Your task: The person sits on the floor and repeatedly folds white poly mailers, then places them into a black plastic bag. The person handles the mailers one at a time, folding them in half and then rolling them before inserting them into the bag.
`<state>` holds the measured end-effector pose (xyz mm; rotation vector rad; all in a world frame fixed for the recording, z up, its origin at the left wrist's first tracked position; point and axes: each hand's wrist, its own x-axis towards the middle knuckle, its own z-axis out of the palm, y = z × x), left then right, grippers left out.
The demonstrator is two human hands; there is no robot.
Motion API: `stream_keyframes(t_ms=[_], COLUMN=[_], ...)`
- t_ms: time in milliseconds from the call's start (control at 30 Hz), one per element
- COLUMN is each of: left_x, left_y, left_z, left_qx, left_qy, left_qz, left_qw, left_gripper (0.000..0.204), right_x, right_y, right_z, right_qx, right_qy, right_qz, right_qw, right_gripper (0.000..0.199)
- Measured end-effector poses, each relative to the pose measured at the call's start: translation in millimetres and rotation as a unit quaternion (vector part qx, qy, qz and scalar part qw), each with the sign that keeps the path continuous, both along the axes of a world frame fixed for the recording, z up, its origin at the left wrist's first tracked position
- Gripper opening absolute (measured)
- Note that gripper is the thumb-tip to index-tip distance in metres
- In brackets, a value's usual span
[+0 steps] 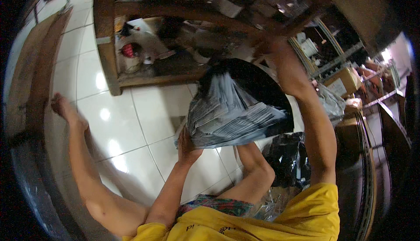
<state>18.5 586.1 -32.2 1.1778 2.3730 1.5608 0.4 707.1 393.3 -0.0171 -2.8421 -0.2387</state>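
Observation:
A large black, rounded piece (238, 105) with whitish streaks over its surface is held up in front of me, above my bent leg; its exact kind is unclear. My left hand (187, 147) grips its lower left edge, with the fingers partly hidden behind it. Beyond its upper right side, my right hand (273, 46) is raised close to the wooden bench. Motion smears that hand, so neither its fingers nor anything in them can be made out.
A wooden bench (113, 66) with a cluttered lower shelf stands ahead, holding a red item (128, 50). Crumpled black plastic (286, 158) lies at the right of my leg. Metal shelving with a cardboard box (343, 83) is farther right. White tiles (103, 118) cover the floor.

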Motion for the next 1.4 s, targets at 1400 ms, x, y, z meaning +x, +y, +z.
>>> stream_keyframes(t_ms=[1400], left_x=[8.5], left_y=[-171.6], left_z=[151.8], left_qx=[-0.243], left_qy=[-0.034], left_qz=[-0.03], left_qw=[0.969], left_gripper=[0.07], right_x=[39.0], right_y=[-65.3], right_z=[-365.5], right_qx=[-0.969], right_qy=[0.13], right_qz=[-0.119], right_qw=[0.176], right_gripper=[0.066])
